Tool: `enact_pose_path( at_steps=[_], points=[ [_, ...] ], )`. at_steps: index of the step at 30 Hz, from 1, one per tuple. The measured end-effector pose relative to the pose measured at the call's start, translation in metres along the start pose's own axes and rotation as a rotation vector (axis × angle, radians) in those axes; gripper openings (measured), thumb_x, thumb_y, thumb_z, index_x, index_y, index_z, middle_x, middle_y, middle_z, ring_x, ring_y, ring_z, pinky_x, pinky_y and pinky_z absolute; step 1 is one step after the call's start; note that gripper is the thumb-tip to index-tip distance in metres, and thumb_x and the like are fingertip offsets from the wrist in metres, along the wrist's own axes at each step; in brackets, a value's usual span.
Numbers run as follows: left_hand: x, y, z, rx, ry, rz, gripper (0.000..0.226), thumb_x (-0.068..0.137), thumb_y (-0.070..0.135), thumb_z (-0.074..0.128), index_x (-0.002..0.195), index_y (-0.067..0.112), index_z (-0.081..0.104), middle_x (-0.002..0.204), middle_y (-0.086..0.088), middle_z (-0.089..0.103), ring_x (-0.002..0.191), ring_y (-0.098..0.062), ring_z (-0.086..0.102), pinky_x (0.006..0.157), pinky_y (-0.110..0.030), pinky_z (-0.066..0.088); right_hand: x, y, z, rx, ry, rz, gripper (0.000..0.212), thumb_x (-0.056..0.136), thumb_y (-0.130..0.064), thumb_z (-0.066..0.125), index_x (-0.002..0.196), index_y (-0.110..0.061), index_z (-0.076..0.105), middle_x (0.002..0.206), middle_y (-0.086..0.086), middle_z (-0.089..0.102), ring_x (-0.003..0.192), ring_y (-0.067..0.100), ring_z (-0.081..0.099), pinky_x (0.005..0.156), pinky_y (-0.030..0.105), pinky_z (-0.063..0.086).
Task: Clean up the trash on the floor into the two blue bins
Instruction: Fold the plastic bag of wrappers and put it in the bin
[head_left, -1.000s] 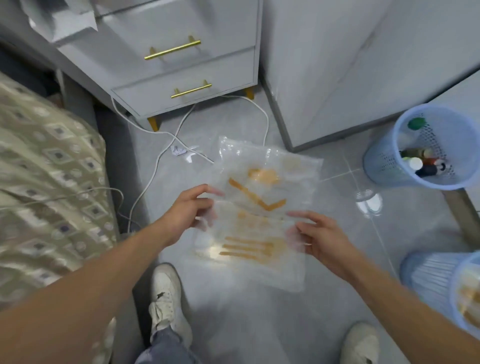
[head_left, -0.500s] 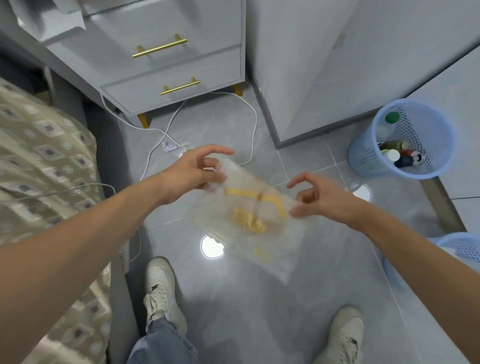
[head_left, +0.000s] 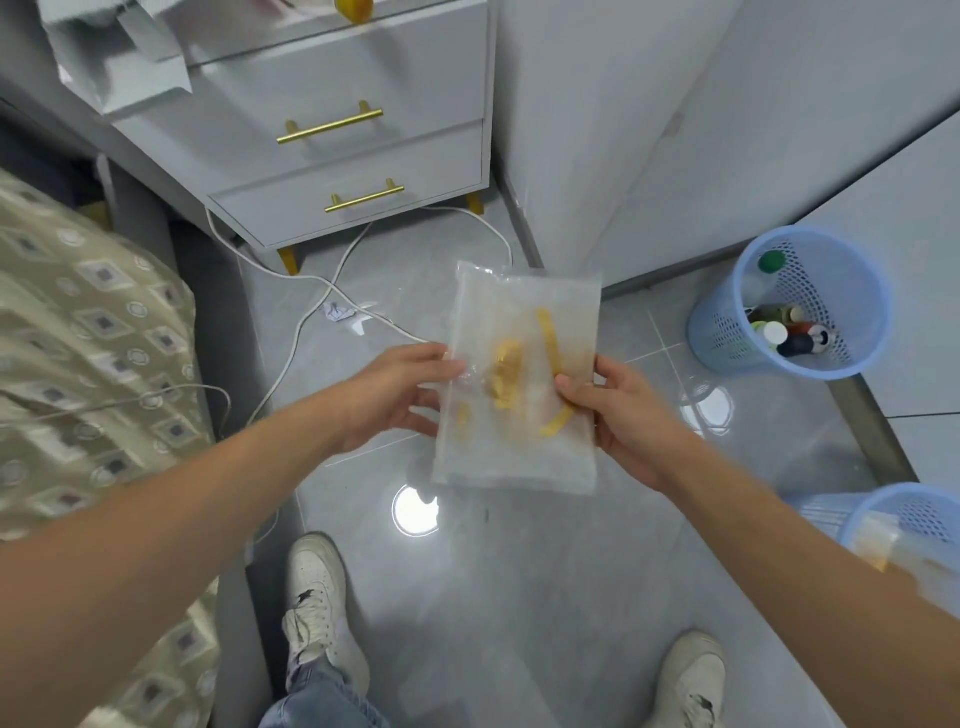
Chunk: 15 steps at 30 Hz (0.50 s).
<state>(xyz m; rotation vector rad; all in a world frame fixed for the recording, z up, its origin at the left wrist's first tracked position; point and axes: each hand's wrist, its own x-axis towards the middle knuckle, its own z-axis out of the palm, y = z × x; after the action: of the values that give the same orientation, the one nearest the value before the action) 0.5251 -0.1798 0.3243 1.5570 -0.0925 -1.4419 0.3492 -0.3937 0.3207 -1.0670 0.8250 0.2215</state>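
A clear plastic bag with yellow print, folded narrower, is held above the floor between both hands. My left hand pinches its left edge. My right hand grips its right edge with the thumb on the front. One blue bin stands at the right and holds several bottles. A second blue bin shows at the lower right edge, partly hidden behind my right forearm, with clear wrapping inside. A small crumpled paper scrap lies on the floor near the cable.
A grey nightstand with gold handles stands ahead, and white cables trail across the tiles below it. A bed with a patterned cover fills the left. A white cabinet is ahead on the right. My two white shoes are below.
The wide bag has been folded into a narrower, upright shape. Both hands have closed on its two side edges. The view has shifted slightly.
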Motion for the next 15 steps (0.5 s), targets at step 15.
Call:
enact_pose_path(
  at_steps=[15],
  points=[
    [-0.012, -0.028, 0.009, -0.012, 0.125, 0.181, 0.017, 0.103, 0.012, 0.055, 0.119, 0.015, 0.061, 0.095, -0.017, 0.070, 0.075, -0.022, 0.065, 0.063, -0.027, 0.051, -0.008, 0.005, 0.002, 0.109, -0.205, 0.087, 0.031, 0.104, -0.005, 0.048, 0.125, -0.016, 0.067, 0.112, 0.015, 0.074, 0.093, 0.027, 0.076, 0.072, 0.035, 0.062]
  ],
)
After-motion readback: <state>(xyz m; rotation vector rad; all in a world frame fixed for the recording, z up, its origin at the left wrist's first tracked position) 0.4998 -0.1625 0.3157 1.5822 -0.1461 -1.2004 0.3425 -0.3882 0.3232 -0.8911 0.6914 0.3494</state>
